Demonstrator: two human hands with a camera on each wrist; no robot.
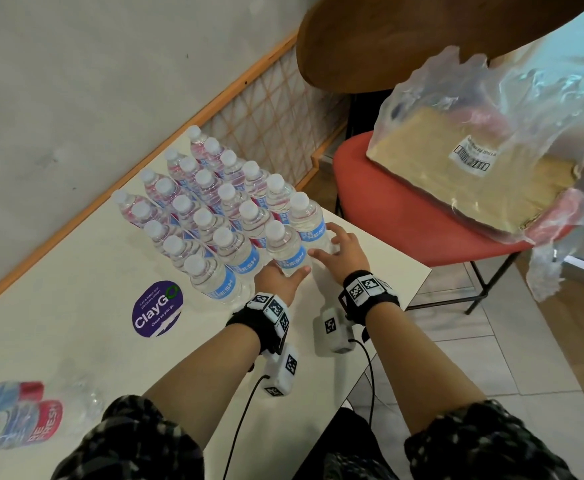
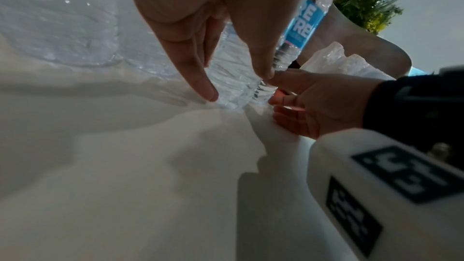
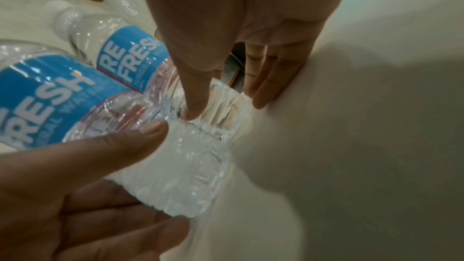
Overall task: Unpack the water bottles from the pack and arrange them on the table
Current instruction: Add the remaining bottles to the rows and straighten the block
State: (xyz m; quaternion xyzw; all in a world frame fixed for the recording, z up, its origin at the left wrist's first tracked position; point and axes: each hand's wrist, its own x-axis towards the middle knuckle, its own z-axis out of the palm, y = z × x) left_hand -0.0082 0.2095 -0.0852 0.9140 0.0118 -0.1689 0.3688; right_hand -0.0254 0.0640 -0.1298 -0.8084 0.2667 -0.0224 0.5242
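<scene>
Several clear water bottles (image 1: 214, 206) with white caps and blue labels stand in rows on the white table (image 1: 76, 358). My left hand (image 1: 283, 271) grips the base of the nearest-right bottle (image 1: 285, 249), thumb in front, fingers behind; the right wrist view shows that bottle (image 3: 175, 166) between its thumb and fingers. My right hand (image 1: 332, 244) touches the base of the end bottle (image 1: 309, 220) with thumb and straight fingers, seen close as the right hand (image 3: 226, 106). Crumpled pack wrap (image 1: 24, 420) lies at the table's near left.
The table's right edge (image 1: 422, 271) runs just beside my right hand. A red chair (image 1: 387, 220) beyond it carries a cardboard tray in torn clear plastic (image 1: 474, 161). A purple sticker (image 1: 157, 308) marks the tabletop. A wood-framed screen (image 1: 266, 109) lines the wall.
</scene>
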